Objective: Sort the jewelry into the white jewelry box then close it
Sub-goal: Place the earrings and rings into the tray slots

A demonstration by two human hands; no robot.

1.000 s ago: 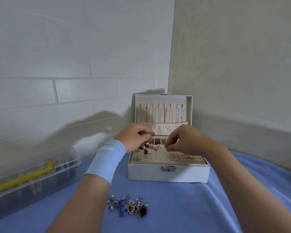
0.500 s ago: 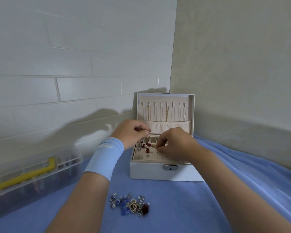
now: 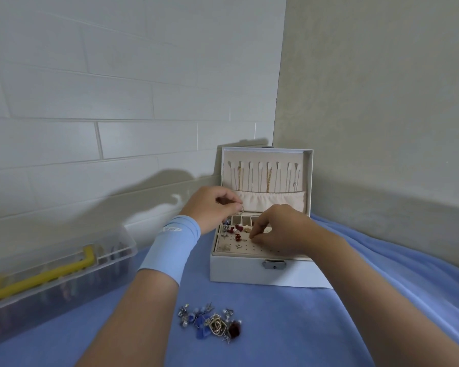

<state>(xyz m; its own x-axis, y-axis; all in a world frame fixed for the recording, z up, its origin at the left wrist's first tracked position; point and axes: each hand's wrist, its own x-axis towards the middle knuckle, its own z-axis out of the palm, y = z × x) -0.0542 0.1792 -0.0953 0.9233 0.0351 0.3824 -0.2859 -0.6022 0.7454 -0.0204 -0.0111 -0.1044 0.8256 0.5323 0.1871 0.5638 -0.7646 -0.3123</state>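
Still sorting: pinching a small ring in the left hand and pressing a tiny earring, pinched in the right hand, onto the hole tray of the open white jewelry box, then needing a soft push and a reach back to the jewelry pile.

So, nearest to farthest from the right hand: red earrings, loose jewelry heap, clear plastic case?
1. Small red earrings, inside the white box, beside right hand.
2. Loose jewelry heap, front, on blue cloth.
3. Clear yellow-handled plastic case, far left.

upright lid bars rear (plastic case leftward)
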